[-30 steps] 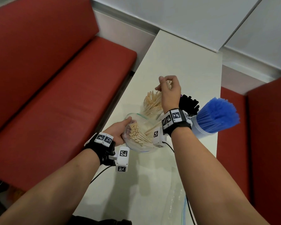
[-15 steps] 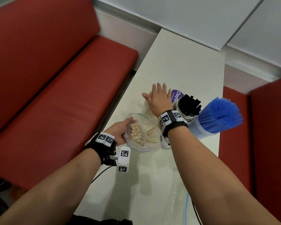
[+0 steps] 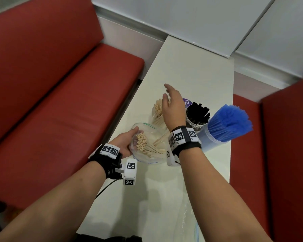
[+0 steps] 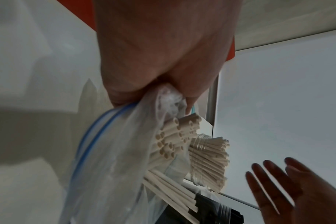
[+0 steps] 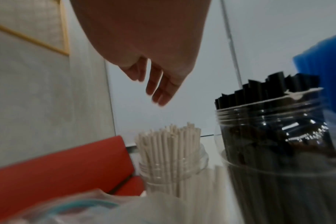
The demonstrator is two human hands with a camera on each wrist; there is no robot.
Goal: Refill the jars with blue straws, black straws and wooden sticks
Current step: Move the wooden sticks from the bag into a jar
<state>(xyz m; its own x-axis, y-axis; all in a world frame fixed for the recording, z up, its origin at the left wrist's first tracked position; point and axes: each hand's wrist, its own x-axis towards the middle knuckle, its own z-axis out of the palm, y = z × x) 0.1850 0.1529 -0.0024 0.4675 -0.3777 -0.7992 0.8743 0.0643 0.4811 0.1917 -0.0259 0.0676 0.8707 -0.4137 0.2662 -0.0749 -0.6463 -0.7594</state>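
The left hand pinches the clear zip bag of wooden sticks; the right hand hovers, fingers spread, seemingly above the clear stick jar.

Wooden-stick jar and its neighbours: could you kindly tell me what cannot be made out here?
- Wooden-stick jar: head view, the right hand covers its far side.
- Purple label: head view, lettering cut off by that hand.
- Bag: right wrist view, blurred.
- Blue straws: right wrist view, cut by the edge.

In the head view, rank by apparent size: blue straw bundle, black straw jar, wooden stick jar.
1. blue straw bundle, clearly largest.
2. black straw jar.
3. wooden stick jar, though the right hand covers part, so this is unsure.
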